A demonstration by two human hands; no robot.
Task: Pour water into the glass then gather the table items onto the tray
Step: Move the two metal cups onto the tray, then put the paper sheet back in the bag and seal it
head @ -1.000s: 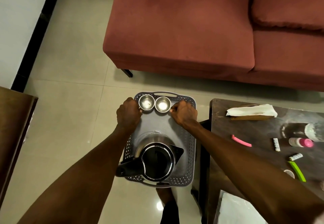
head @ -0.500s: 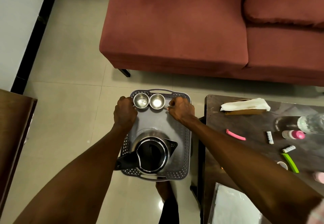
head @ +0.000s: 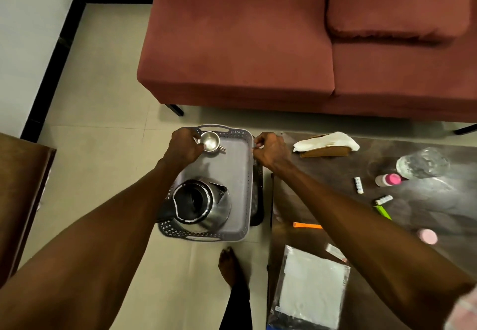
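Observation:
A grey perforated tray (head: 240,174) sits low beside the dark table (head: 322,174). A steel kettle (head: 200,203) with an open top stands on its near half. One small steel cup (head: 210,141) shows at the tray's far left corner. My left hand (head: 184,147) has its fingers curled against that cup's left side; a second cup is not visible. My right hand (head: 268,150) pinches the tray's right rim near the far corner. A clear glass (head: 423,163) stands at the table's far right.
On the table lie a tissue on a brown holder (head: 326,145), a pink-capped bottle (head: 388,180), small white tubes (head: 358,185), a green item (head: 383,212), an orange strip (head: 307,225), a pink lid (head: 428,236) and a plastic bag (head: 309,288). A red sofa (head: 245,45) lies beyond. My bare foot (head: 231,265) is below the tray.
Two cups stood side by side; now only one shows. My right hand left the right cup and moved right onto the tray's rim. The view shifted, showing more of the table.

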